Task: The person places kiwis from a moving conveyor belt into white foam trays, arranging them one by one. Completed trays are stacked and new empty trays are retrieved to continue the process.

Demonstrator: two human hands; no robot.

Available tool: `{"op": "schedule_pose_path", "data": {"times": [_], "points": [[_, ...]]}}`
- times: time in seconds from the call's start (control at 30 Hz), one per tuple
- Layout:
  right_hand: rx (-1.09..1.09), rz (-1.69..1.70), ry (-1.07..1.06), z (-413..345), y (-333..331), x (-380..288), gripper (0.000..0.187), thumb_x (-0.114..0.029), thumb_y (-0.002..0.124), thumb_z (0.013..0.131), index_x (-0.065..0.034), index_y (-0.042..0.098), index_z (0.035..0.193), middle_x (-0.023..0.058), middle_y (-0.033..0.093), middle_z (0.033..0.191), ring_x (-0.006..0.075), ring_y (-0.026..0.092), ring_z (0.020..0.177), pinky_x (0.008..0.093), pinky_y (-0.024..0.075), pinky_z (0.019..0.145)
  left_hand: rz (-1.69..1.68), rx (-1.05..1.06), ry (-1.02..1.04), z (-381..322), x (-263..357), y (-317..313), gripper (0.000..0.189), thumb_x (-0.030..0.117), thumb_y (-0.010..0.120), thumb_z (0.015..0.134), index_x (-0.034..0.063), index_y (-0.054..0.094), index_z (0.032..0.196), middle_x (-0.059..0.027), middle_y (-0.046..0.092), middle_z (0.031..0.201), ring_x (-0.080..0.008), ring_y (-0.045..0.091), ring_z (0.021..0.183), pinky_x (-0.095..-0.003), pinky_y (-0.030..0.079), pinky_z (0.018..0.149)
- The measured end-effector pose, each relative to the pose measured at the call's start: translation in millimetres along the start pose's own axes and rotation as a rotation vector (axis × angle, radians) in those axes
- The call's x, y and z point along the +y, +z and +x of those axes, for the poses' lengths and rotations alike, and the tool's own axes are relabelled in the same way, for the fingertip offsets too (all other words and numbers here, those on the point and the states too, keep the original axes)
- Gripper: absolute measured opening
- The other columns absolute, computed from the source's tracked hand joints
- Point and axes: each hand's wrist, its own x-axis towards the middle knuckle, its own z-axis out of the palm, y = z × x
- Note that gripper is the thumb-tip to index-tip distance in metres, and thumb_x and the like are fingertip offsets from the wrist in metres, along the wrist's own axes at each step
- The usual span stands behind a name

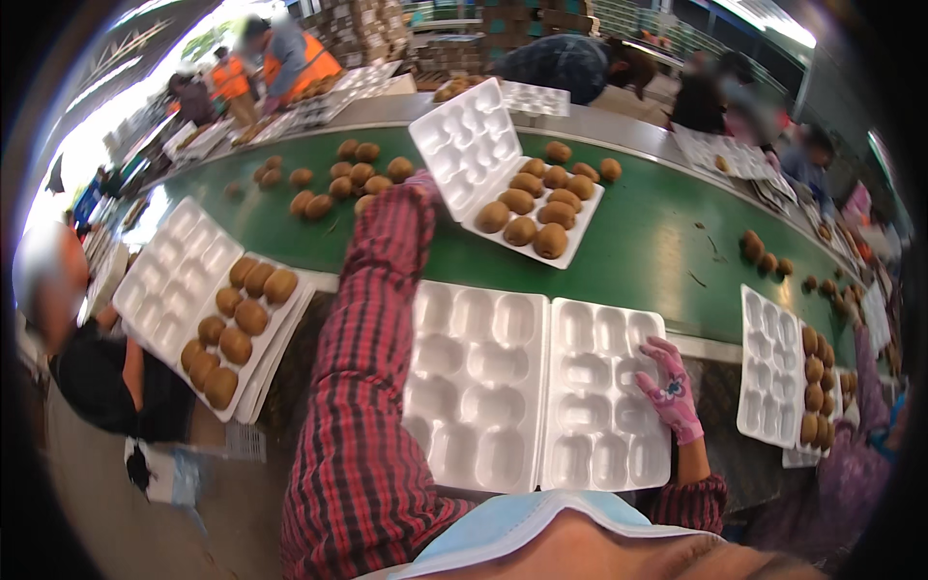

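Note:
An empty white foam tray (475, 384) with moulded hollows lies unfolded before me, its lid half (607, 395) on the right. My right hand (670, 391), in a pink patterned glove, rests on the right edge of that half with its fingers spread. My left arm, in a red checked sleeve, reaches across the tray to the green conveyor belt (645, 254). My left hand (424, 185) is beside the raised lid of a kiwi-filled foam tray (573, 254); the lid and sleeve partly hide it, and its grip does not show. Loose kiwifruit (361, 174) lie left of it.
At left, a person in dark clothing (94, 377) is beside a tray of kiwifruit (250, 317) on stacked trays. Another filled tray (768, 370) stands at right near a person in purple (852, 464). More loose kiwifruit (754, 246) and bits of stem lie on the belt.

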Motion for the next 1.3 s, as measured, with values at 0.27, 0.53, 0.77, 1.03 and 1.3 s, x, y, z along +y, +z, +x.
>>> {"op": "schedule_pose_path", "data": {"times": [0.27, 0.53, 0.77, 1.03, 1.3], "points": [[-0.030, 0.099, 0.015, -8, 3, -2, 0.050, 0.000, 0.077, 0.088, -0.0045, 0.068, 0.137, 0.0112, 0.050, 0.156, 0.0281, 0.051, 0.146, 0.0421, 0.0380, 0.125, -0.054, -0.007, 0.031, -34, -8, -6, 0.110, 0.072, 0.087, 0.070, 0.0217, 0.051, 0.161, -0.0252, 0.038, 0.165, -0.0468, 0.041, 0.150, -0.0514, 0.039, 0.122], [-0.018, 0.085, -0.031, -6, 5, 12, 0.050, 0.000, 0.075, 0.089, -0.0052, 0.068, 0.138, 0.0103, 0.053, 0.154, 0.0280, 0.051, 0.146, 0.0414, 0.0396, 0.124, 0.020, -0.037, -0.096, -87, -24, -15, 0.103, 0.068, 0.087, 0.072, 0.0254, 0.055, 0.159, -0.0282, 0.027, 0.171, -0.0468, 0.044, 0.150, -0.0491, 0.037, 0.127], [-0.018, 0.066, -0.030, -2, 5, 17, 0.049, -0.003, 0.078, 0.087, -0.0054, 0.069, 0.135, 0.0128, 0.055, 0.151, 0.0294, 0.053, 0.143, 0.0417, 0.0415, 0.122, -0.056, 0.106, 0.048, -72, -24, -26, 0.097, 0.068, 0.086, 0.073, 0.0262, 0.058, 0.156, -0.0267, 0.031, 0.170, -0.0443, 0.044, 0.151, -0.0470, 0.037, 0.127], [-0.004, 0.056, 0.004, -14, 3, -3, 0.044, -0.004, 0.074, 0.089, -0.0043, 0.070, 0.133, 0.0115, 0.055, 0.150, 0.0288, 0.053, 0.142, 0.0419, 0.0416, 0.121, -0.040, 0.024, -0.057, -54, -36, -28, 0.095, 0.069, 0.086, 0.074, 0.0259, 0.060, 0.155, -0.0251, 0.041, 0.164, -0.0424, 0.046, 0.149, -0.0465, 0.039, 0.125], [0.001, -0.004, -0.026, -10, 4, -5, 0.044, -0.005, 0.074, 0.087, -0.0056, 0.070, 0.132, 0.0127, 0.059, 0.146, 0.0306, 0.055, 0.141, 0.0430, 0.0423, 0.120, -0.029, -0.087, -0.214, -96, -75, -28, 0.092, 0.069, 0.085, 0.075, 0.0255, 0.062, 0.153, -0.0235, 0.052, 0.158, -0.0404, 0.048, 0.148, -0.0460, 0.040, 0.123]]}}
